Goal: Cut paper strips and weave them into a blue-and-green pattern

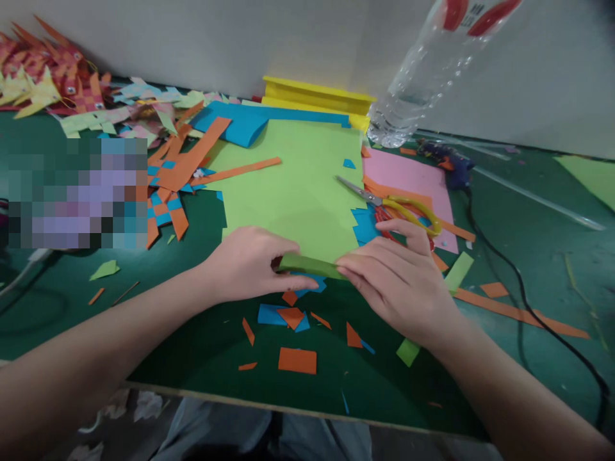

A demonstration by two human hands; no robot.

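A green paper strip (311,264) bows slightly between my two hands over the near part of the table. My left hand (252,266) has its fingers around the strip's left end, with the thumb stretched along below it. With thumb and fingertips, my right hand (394,275) pinches the strip farther right. Behind both hands lies a large light-green paper sheet (293,186). Yellow-and-red-handled scissors (384,203) rest just beyond my right hand, blades pointing left. More green paper (408,352) shows below the right hand; whether it belongs to the held strip I cannot tell.
Orange-and-blue woven paper pieces (166,208) lie left, beside a blurred-out patch. A plastic bottle (418,83) stands at the back. A dark glue gun (449,163) trails a black cord (519,282) on the right. Paper scraps (298,360) litter the table's near edge.
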